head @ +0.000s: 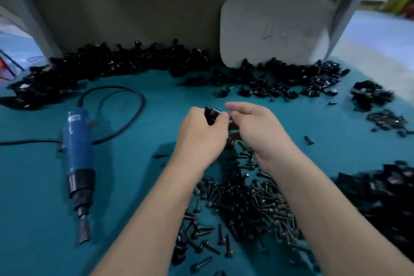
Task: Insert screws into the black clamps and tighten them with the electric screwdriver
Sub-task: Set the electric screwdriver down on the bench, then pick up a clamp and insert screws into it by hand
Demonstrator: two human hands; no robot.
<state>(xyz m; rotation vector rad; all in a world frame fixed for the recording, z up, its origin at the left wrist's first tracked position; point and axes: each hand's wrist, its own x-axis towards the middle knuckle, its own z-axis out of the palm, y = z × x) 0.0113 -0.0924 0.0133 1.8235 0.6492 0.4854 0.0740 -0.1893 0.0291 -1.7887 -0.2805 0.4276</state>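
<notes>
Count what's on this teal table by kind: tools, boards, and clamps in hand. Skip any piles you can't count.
blue electric screwdriver: 1
white board: 1
black clamp, gripped by the left hand, with the right hand pinching at its edge: 1
Total: 3
Loose screws and clamp heaps: too many to count.

Of the person, only two hands and two forearms are shown. The left hand (199, 129) and the right hand (254, 126) are bare. The left forearm (156, 208) and the right forearm (324, 208) are likewise bare, as far as they can be followed to the lower edge (the elbows lie outside the view). Nails and finer marks on the fingers are blurred and cannot be made out.
</notes>
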